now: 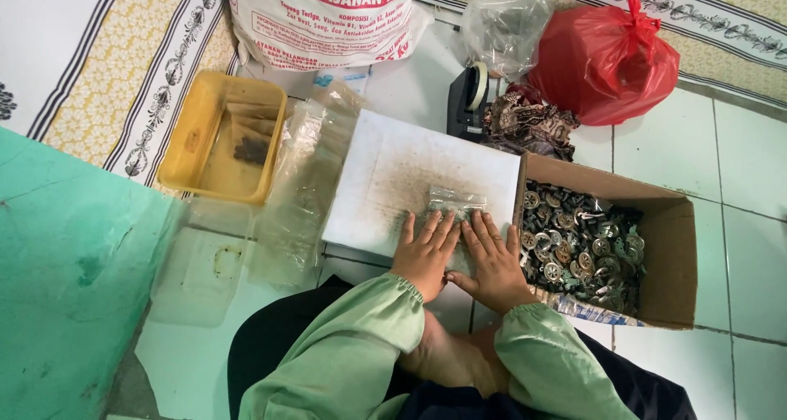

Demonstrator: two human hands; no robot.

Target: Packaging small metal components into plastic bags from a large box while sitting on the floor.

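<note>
both hands, left hand (424, 254) and right hand (493, 260), flat and open on a small clear bag (456, 200) atop the white board (385, 170)

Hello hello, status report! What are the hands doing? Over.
Left hand and right hand flat, side by side, pressing a clear bag on the white board. Box of metal parts beside right hand. Nothing blocking.

A tiled floor (738, 182) is carrying a white board (385, 174), a cardboard box (668, 256), a yellow tub (190, 133), a red bag (602, 59), a sack (320, 18) and a tape dispenser (469, 96).
</note>
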